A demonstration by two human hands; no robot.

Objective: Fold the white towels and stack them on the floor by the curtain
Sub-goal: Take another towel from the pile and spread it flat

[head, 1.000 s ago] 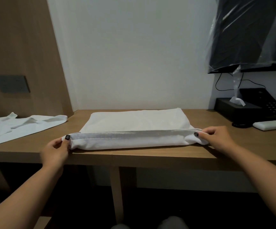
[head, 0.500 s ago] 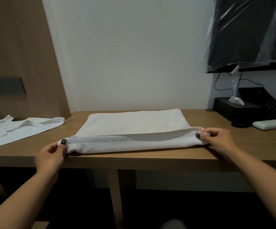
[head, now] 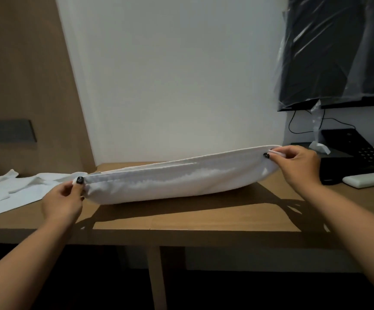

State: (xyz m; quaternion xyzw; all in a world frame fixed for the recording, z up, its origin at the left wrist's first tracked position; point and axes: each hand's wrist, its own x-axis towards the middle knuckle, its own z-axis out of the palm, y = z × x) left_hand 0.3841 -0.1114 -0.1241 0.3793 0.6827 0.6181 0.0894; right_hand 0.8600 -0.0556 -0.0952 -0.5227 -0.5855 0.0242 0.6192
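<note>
Towel point(head: 170, 184) soft, light, sagging mid-span over desk point(head: 204, 222); pinched at 2 end corners by left hand point(head: 64, 201) and right hand point(head: 298, 164); best gripped there.

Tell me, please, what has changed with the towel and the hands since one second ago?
Both hands lifted the folded towel up from the desk; the right hand rose higher than the left hand, so the towel tilts and sags. Each grip stayed pinched on the same end. The unfolded towel at left, the phone and the remote did not move.
</note>
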